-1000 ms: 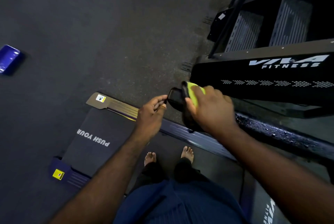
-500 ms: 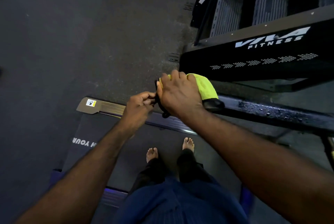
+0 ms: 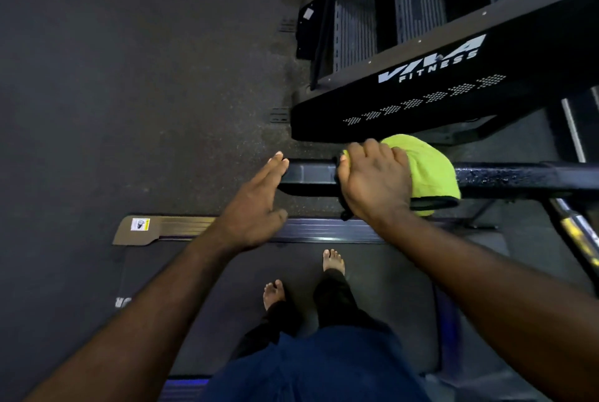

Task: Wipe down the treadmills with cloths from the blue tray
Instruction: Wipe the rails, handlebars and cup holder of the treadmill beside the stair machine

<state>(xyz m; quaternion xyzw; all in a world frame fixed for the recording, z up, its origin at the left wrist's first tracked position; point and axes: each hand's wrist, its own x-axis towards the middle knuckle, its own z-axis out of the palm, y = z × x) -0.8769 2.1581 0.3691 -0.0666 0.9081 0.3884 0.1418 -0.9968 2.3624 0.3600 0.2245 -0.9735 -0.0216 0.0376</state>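
Currently right grip clamps soft, lightweight green cloth round wet treadmill handrail; left grip spread flat, touching rail's end. Cloth likely bunches; hold wadded mid-palm.

Black stair-climber upper right, white VIVA FITNESS logo on side panel; speckled dark rubber floor left.

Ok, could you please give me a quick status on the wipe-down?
Left hand open, fingertips at the end of the handrail. Right hand grips the green cloth, draped over that rail. Droplets further right; nothing blocking.
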